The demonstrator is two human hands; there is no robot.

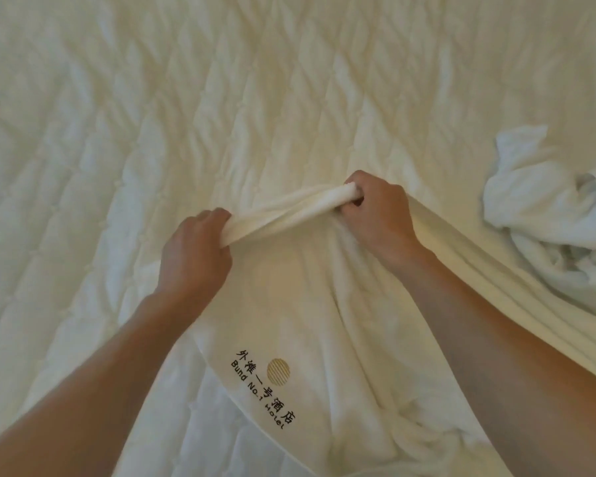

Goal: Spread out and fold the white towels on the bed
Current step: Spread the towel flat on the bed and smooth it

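In the head view, the person's left hand and right hand each have their fingers curled tight round the far edge of a white towel. That edge is bunched into a thick roll stretched between the two fists. The rest of the towel lies rumpled on the quilted bed cover, running back toward the person with its printed hotel logo facing up. A long pleated part trails off under the right forearm toward the lower right.

The main risk seems to be that roll. If the hands pull apart without letting the gathered cloth slide out, the edge probably stays twisted and the towel spreads crooked, so any fold made over it would come out lopsided. The part trapped beneath the right forearm may drag or catch when the towel is lifted, pulling one side short.

A second crumpled towel lies near the right hand, close to the trailing pleats. A wide sweep to the right could snag it or cover it. The near end of the towel runs out of view, so whether it hangs off the bed cannot be told.
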